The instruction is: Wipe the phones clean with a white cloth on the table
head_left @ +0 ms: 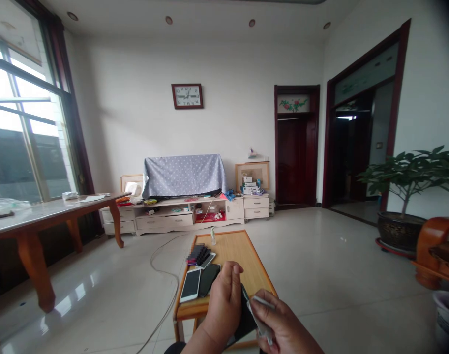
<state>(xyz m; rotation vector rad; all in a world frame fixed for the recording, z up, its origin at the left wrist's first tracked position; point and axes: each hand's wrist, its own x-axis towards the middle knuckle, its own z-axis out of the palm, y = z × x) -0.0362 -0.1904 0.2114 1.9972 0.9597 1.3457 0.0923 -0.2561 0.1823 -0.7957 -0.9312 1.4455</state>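
My left hand (226, 297) is closed around the edge of a dark, flat phone (247, 314), held tilted above the near end of a small wooden table (242, 246). Close against the phone's right side, my right hand (278, 319) pinches a thin, pale grey-white piece (263, 327); its exact kind is unclear. On the table left of my hands lie a white-framed phone (190, 285) and a dark phone or case (209, 279). Another white-edged phone (207, 260) rests beside a partly blurred row of dark, flat items (198, 253). A small clear bottle (213, 236) stands farther back.
A cable (176, 280) runs over the floor left of the small table. A larger table (62, 206) stands by the window. Along the far wall is a low white cabinet (161, 221) with a cloth-covered object (185, 174). A potted plant (401, 228) and wooden chair (436, 236) are at right.
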